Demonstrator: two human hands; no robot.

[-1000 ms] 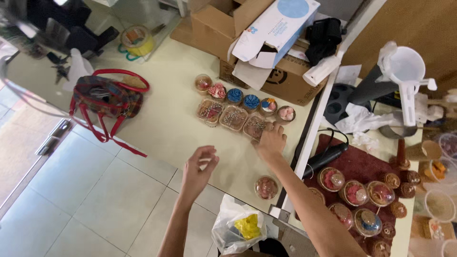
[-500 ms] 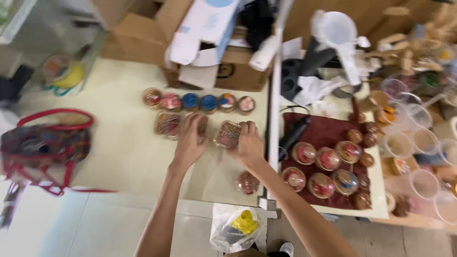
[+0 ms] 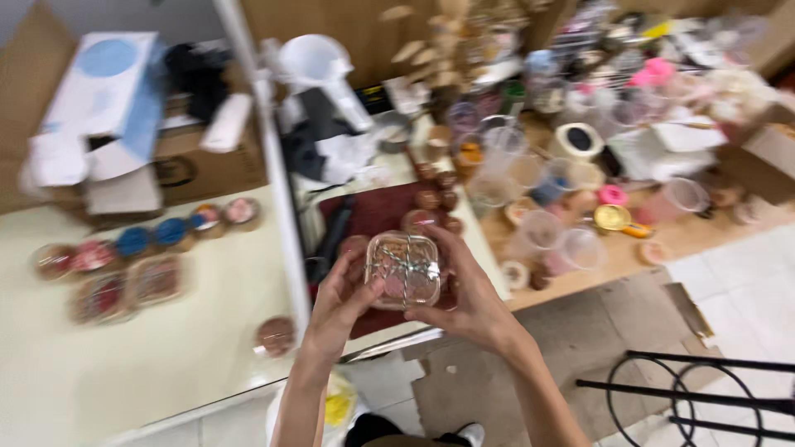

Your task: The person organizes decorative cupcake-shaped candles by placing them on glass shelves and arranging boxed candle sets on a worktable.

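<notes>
Head camera, looking down: both hands grip one clear square plastic box (image 3: pixel 404 270) tied with a thin ribbon, the left hand (image 3: pixel 339 305) clasping its 9 o'clock side and the right hand (image 3: pixel 464 294) wrapped round its 3 o'clock side and underside. The box is held in the air above the dark red mat (image 3: pixel 377 219), clear of it. Blur hides its contents beyond pinkish and brown pieces. The likeliest slip, judged from this grip, is the smooth lid sliding on the fingertips, or the ribbon loosening if a thumb drags across it; a drop would land among the round brown-lidded tubs (image 3: pixel 437 187) crowded at 12 o'clock on the mat and could knock them off the edge. At 3 o'clock stand empty clear plastic cups (image 3: pixel 540 229), light enough to topple at an elbow's brush, with a roll of tape (image 3: pixel 578 141) beyond. At 9 o'clock, on the pale yellow table (image 3: pixel 166 364), lie more filled boxes (image 3: pixel 132 285), a row of small round containers with red and blue tops (image 3: pixel 141 240) and one lone round tub (image 3: pixel 275 334) near the rim. Cardboard cartons (image 3: pixel 124 157) sit at 10 o'clock, and a white funnel (image 3: pixel 319 62) at 12 o'clock.
</notes>
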